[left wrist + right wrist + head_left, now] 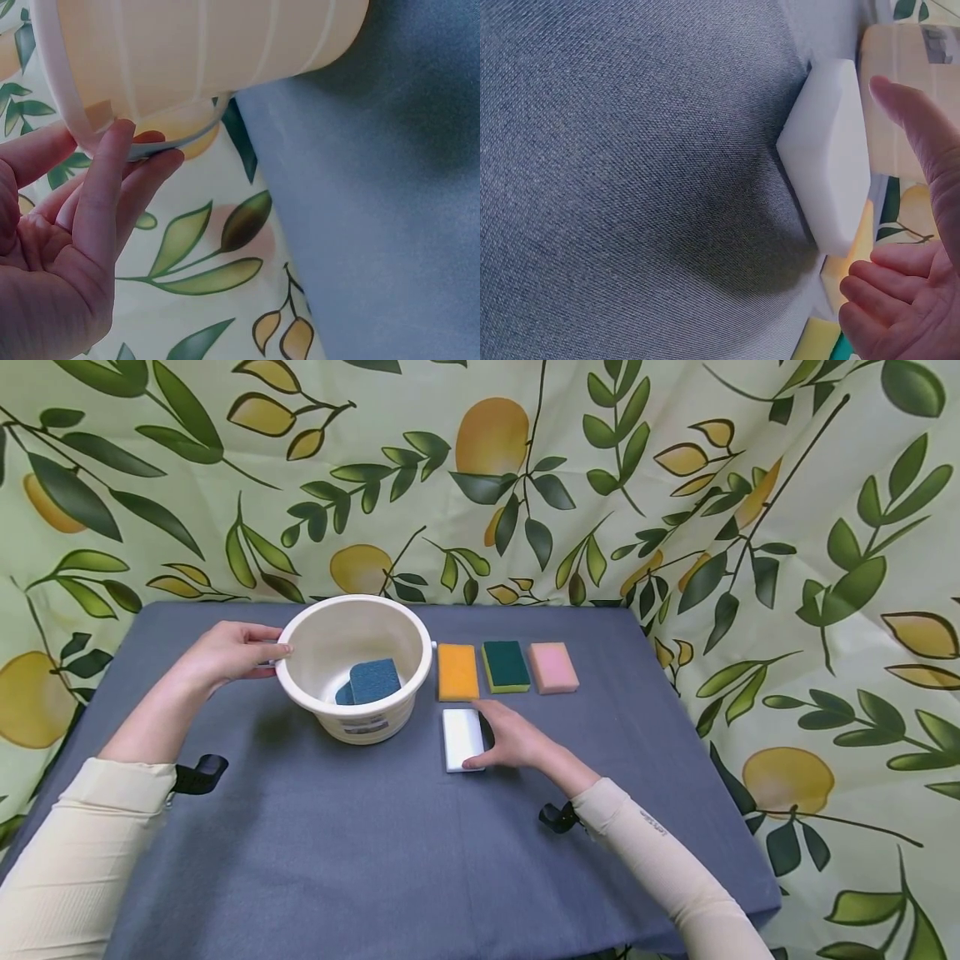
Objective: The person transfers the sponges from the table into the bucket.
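Left fingers (pixel 103 180) hold tub (pixel 322 647), label (pixel 365 726) unreadably small; right fingers (pixel 500 715) near white sponge (pixel 461 740)

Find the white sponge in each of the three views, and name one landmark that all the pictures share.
Head: the white sponge lies near the centre, slightly below it, beside the right hand.
Left wrist: it is not in this picture.
Right wrist: the white sponge is right of centre, around mid-height.
Shared landmark: the cream plastic tub, left of centre, along the top, and at upper right, respectively.
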{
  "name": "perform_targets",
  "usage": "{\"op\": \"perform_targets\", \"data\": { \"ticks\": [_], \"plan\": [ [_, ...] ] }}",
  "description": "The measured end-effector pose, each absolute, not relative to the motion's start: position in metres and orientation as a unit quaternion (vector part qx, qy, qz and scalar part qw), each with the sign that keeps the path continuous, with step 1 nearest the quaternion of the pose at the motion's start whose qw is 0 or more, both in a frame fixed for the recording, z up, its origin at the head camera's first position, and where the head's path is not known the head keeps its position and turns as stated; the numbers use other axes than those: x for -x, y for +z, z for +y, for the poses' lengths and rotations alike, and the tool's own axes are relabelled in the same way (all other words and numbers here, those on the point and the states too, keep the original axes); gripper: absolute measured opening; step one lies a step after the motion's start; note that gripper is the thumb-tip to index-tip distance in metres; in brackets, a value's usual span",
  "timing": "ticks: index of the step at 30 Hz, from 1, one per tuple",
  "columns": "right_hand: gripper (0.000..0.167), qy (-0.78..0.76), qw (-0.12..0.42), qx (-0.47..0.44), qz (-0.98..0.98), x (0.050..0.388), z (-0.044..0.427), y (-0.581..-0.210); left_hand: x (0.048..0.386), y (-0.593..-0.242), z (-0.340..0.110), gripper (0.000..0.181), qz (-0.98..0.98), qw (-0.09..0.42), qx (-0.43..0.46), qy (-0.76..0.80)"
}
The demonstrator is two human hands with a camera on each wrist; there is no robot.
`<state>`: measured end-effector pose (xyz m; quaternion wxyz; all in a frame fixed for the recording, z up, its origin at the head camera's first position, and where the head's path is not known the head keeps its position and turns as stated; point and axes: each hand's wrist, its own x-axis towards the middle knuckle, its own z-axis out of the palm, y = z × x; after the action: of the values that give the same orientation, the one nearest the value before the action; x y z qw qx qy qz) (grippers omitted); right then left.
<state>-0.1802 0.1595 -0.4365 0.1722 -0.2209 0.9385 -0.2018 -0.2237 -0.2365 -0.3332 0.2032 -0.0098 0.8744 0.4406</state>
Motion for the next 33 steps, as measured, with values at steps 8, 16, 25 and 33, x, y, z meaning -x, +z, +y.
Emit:
{"op": "perform_targets", "data": {
  "ticks": [8,16,25,33],
  "plan": [
    [0.112,-0.193,0.194,0.227,0.935,0.1814,0.1571,-0.4387,0.2236,-0.3326,-0.2371,0.062,0.873,0.206,0.014,0.442],
    [0.116,-0.185,0.207,0.241,0.93,0.1837,0.1556,-0.4452,0.2238,-0.3324,-0.2368,0.062,0.875,0.205,0.015,0.439],
    [0.116,-0.178,0.213,0.246,0.929,0.1828,0.1541,-0.4458,0.2233,-0.3319,-0.2357,0.062,0.876,0.201,0.009,0.438],
    [0.113,-0.17,0.214,0.242,0.931,0.1832,0.152,-0.4463,0.2232,-0.3318,-0.2363,0.062,0.876,0.199,0.01,0.439]
  ]
}}
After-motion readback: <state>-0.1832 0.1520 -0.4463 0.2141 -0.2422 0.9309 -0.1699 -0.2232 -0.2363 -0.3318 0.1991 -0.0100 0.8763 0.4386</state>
